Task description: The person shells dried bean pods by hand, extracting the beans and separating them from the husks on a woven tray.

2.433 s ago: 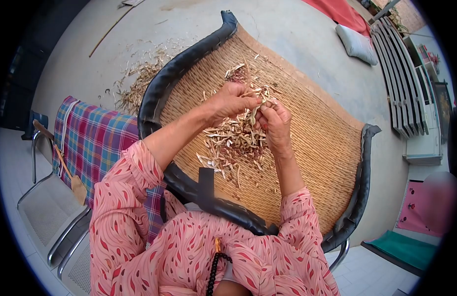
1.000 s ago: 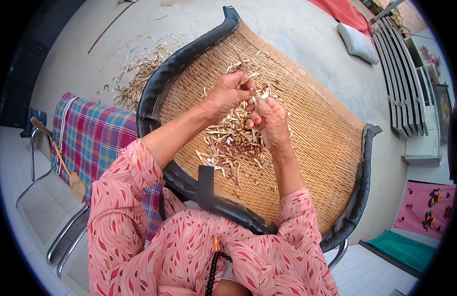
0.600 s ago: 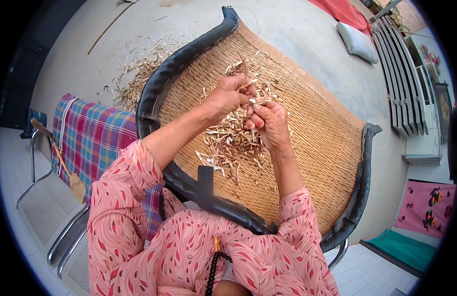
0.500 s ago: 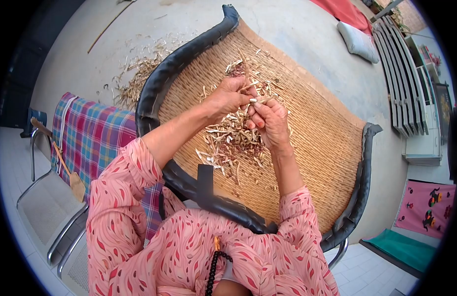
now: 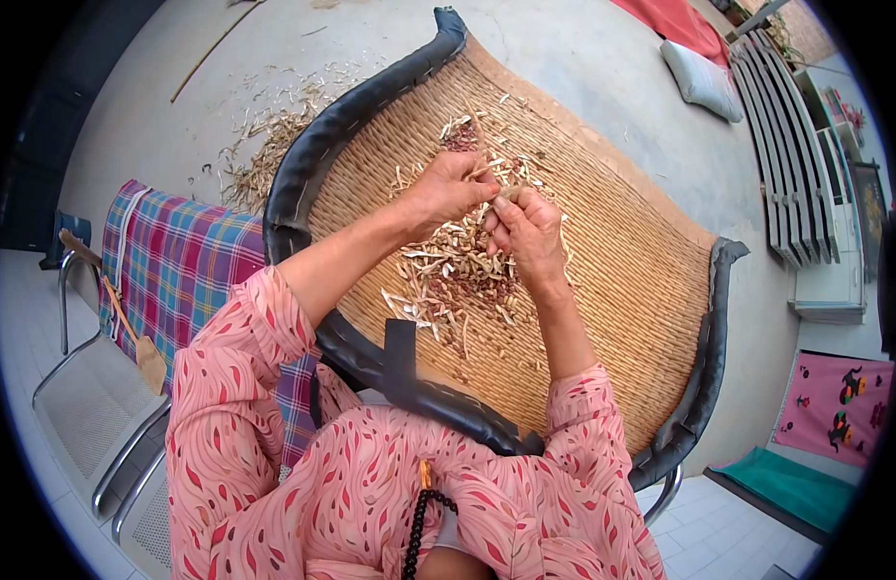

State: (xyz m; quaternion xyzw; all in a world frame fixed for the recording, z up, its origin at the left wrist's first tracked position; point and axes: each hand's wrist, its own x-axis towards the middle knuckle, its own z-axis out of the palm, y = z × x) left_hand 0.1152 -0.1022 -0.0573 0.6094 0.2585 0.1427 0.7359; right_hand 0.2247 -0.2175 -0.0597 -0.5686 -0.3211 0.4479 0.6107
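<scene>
Over a woven winnowing tray (image 5: 622, 280), my two hands meet at a dry bean pod (image 5: 512, 192). My left hand (image 5: 453, 193) pinches it from the left, with thumb and fingers pressed together. From the right, my right hand (image 5: 533, 237) also closes on it, its other fingers curled in. The fingers partly cover the pod, so I cannot tell whether it is split. Beneath them lies a heap of pale, dry pods (image 5: 448, 249), mixed with dark red beans (image 5: 482, 288). More red beans (image 5: 460, 136) sit just beyond my left hand.
A thick black rim (image 5: 308, 164) edges the tray, its near side against my lap. Loose husks (image 5: 266, 159) are scattered on the floor to the left. A checked cloth (image 5: 182, 256) and a metal chair (image 5: 90, 406) stand at left. A cushion (image 5: 701, 79) lies at the far right.
Both hands stay over the heap, still together at the pod. My right thumb and fingers have shifted slightly up, and the pale tip visible between the hands earlier is now covered.
</scene>
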